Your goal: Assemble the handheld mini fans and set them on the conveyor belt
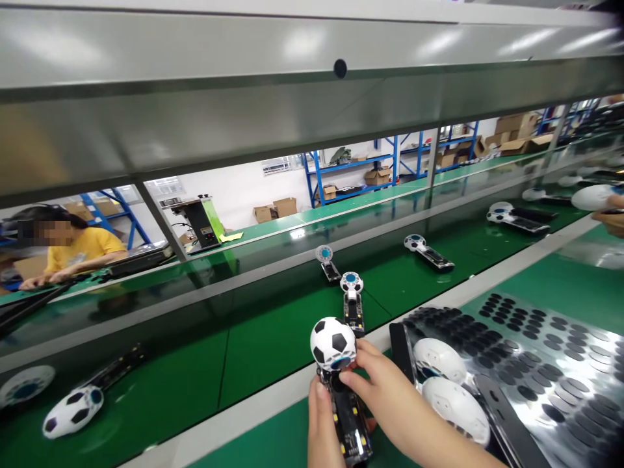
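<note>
Low in the middle of the head view I hold a device with a white-and-black football-shaped head (333, 342) and a dark body showing a circuit board (350, 422). My left hand (322, 416) is closed along the left side of the body. My right hand (383, 387) grips it from the right, its thumb at the neck below the ball and its fingers partly hidden behind. Just beyond the ball, another football-headed device (351, 300) lies on the green conveyor belt (273, 344). To the right of my hands lie white rounded heads (455, 406) with dark bodies.
Clear sheets of black round stickers (536, 364) cover the right worktop. More devices (429, 252) lie along the belt, with one (73, 411) at lower left. A metal shelf (292, 110) hangs overhead. A co-worker in yellow (88, 250) sits across the line; another person's hand (611, 218) shows at right.
</note>
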`<state>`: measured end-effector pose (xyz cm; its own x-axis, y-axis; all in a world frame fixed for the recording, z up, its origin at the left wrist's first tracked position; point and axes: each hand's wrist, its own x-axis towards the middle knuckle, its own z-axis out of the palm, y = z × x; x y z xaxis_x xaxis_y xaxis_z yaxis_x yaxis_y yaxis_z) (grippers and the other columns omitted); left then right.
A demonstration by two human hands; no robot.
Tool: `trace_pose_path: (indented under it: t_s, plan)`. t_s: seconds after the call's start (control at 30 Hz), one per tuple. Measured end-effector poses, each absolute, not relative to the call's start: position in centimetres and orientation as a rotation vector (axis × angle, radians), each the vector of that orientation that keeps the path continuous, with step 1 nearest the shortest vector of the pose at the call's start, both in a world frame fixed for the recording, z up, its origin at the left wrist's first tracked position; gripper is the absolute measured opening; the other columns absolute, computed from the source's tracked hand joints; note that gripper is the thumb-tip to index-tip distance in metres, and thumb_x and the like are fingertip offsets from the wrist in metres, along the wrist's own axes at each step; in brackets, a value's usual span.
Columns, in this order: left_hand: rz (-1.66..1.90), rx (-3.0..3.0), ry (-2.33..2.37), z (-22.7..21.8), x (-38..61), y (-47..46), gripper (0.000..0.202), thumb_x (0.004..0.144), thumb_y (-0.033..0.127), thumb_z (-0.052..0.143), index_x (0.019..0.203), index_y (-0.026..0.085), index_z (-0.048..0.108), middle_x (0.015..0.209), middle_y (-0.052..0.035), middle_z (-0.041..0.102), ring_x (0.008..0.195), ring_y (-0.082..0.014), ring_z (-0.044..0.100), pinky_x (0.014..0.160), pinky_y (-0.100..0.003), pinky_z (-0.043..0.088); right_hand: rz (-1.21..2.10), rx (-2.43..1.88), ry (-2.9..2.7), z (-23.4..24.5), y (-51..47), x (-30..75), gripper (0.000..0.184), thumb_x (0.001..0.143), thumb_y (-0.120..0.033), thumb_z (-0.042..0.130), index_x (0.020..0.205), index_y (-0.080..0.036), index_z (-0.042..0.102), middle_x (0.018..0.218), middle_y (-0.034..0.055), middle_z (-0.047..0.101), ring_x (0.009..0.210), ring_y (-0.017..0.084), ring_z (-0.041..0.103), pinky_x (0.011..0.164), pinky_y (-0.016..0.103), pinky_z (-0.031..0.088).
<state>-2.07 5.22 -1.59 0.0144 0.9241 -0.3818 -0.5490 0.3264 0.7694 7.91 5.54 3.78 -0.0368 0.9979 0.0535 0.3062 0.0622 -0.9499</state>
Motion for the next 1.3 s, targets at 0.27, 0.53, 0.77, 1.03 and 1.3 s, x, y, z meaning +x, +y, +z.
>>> trace_pose_path:
  t_s: [0.27, 0.53, 0.77, 1.03, 1.3]
  plan:
    - [1.24, 0.74, 1.16, -2.9, -2.4, 5.6, 0.061, 0.069, 0.062, 0.044, 0.112, 0.018, 0.048, 0.11, -0.0112, 0.057, 0.104, -0.0275, 0.051, 0.085, -0.032, 0.039, 0.927, -1.425, -1.524, 3.4, 5.6, 7.7, 0.016, 0.077, -0.015, 0.044, 0.084, -0.016, 0.058, 0.107, 0.0069, 0.051, 0.091, 0.017, 0.055, 0.083, 0.026, 0.042]
    - [1.238, 0.849, 1.304, -2.9, -2.7, 5.7, 0.07, 0.062, 0.072, 0.041, 0.106, 0.019, 0.052, 0.118, -0.0116, 0.054, 0.113, -0.0295, 0.044, 0.094, -0.034, 0.031, 0.892, -1.365, -1.446, 1.9, 5.4, 7.2, 0.009, 0.075, -0.017, 0.047, 0.073, -0.02, 0.055, 0.113, 0.0045, 0.046, 0.094, 0.018, 0.054, 0.085, 0.027, 0.04]
    - [1.183, 0.698, 1.19, -3.7, -2.4, 5.9, 0.075, 0.065, 0.069, 0.044, 0.12, 0.018, 0.04, 0.087, -0.0098, 0.067, 0.073, -0.0259, 0.064, 0.06, -0.033, 0.048, 1.309, -1.29, -1.077, 1.2, 6.2, 7.6, 0.043, 0.068, -0.021, 0.055, 0.108, -0.02, 0.039, 0.107, 0.008, 0.054, 0.084, 0.019, 0.058, 0.062, 0.028, 0.045]
    - [1.122, 0.789, 1.166, -2.5, -2.2, 5.0, 0.073, 0.066, 0.068, 0.042, 0.12, 0.019, 0.036, 0.059, -0.0017, 0.067, 0.044, -0.019, 0.06, 0.046, -0.029, 0.045, 1.554, -1.188, -1.08, 3.2, 4.9, 8.0, 0.023, 0.073, -0.024, 0.048, 0.094, -0.015, 0.049, 0.066, -0.0017, 0.053, 0.047, 0.011, 0.051, 0.038, 0.021, 0.034]
    - [1.134, 0.85, 1.225, -3.0, -2.2, 4.4, 0.068, 0.069, 0.066, 0.039, 0.121, 0.022, 0.043, 0.065, -0.0039, 0.069, 0.052, -0.0218, 0.063, 0.046, -0.029, 0.046, 1.423, -1.262, -1.139, 4.5, 4.4, 8.5, 0.018, 0.064, -0.02, 0.056, 0.082, -0.018, 0.054, 0.074, 0.0003, 0.062, 0.077, 0.019, 0.06, 0.069, 0.029, 0.045]
